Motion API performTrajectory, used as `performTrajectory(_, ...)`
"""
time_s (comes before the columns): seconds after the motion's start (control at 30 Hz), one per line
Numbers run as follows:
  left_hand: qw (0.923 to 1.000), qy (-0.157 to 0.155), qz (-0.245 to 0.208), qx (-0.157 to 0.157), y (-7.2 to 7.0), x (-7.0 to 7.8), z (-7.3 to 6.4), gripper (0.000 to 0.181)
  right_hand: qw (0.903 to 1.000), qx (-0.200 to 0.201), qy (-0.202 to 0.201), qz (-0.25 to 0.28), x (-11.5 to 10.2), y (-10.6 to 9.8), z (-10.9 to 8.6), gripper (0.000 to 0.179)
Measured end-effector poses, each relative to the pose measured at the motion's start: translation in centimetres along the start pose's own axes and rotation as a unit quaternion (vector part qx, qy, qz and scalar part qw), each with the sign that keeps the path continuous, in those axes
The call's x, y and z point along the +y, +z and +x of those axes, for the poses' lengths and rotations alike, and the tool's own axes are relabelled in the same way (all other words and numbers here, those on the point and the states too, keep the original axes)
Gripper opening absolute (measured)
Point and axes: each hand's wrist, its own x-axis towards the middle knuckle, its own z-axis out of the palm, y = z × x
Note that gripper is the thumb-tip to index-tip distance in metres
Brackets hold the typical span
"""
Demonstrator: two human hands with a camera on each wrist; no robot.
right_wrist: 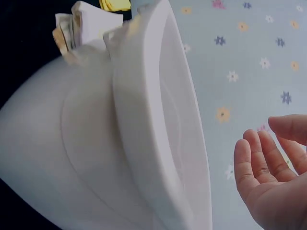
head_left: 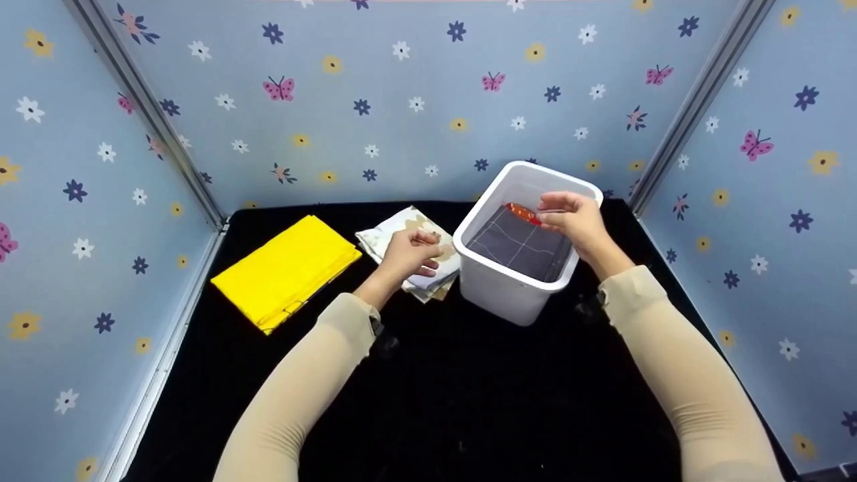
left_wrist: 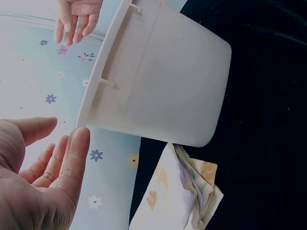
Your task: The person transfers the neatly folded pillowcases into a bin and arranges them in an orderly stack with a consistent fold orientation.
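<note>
A white plastic bin (head_left: 499, 298) stands on the black cloth, right of centre. Inside it lie a dark grey cloth with thin pale lines (head_left: 512, 248) and a red patterned piece (head_left: 522, 213). My right hand (head_left: 576, 219) hovers over the bin's right rim, fingers loosely bent and holding nothing. Left of the bin, a folded white cloth with tan print (head_left: 392, 231) lies flat. Above that cloth is my left hand (head_left: 410, 258), its palm bare in the left wrist view and its fingers relaxed beside the bin.
A folded yellow cloth (head_left: 284, 271) lies at the left on the black table cover (head_left: 469, 402). Walls with flower and butterfly print (head_left: 402, 87) close in the back and both sides, joined by metal corner posts (head_left: 703, 94).
</note>
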Motion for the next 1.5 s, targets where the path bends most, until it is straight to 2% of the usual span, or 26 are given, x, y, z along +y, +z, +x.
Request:
performTrajectory(0.33,1.0000,-0.009,-0.001,-0.002,-1.3,-1.0,-0.6,0.037,0.9993,-0.031,-0.019,-0.001,0.0,2.0,-1.2,0.036)
performTrajectory(0.53,0.9999,-0.012,-0.001,0.003,-1.8,-1.5,-0.8,0.026,0.9986,-0.042,-0.033,0.005,0.1,3.2,-1.8,0.044)
performTrajectory(0.73,0.9998,-0.017,-0.003,0.008,-2.4,-1.6,-1.3,0.021,0.9981,-0.050,-0.036,0.013,0.2,4.3,-2.4,0.036)
performTrajectory(1.0,0.9995,-0.025,0.011,0.013,-3.6,-2.1,-1.6,0.030,0.9969,-0.065,-0.032,0.031,0.3,5.3,-3.1,0.037)
performTrajectory(1.23,0.9991,-0.034,0.005,0.023,-4.6,-2.7,-1.9,0.023,0.9960,-0.079,-0.037,0.021,0.4,6.3,-3.8,0.033)
performTrajectory(1.5,0.9988,-0.041,0.008,0.026,-5.7,-3.3,-2.3,0.036,0.9943,-0.099,-0.037,0.018,0.7,7.5,-4.5,0.034)
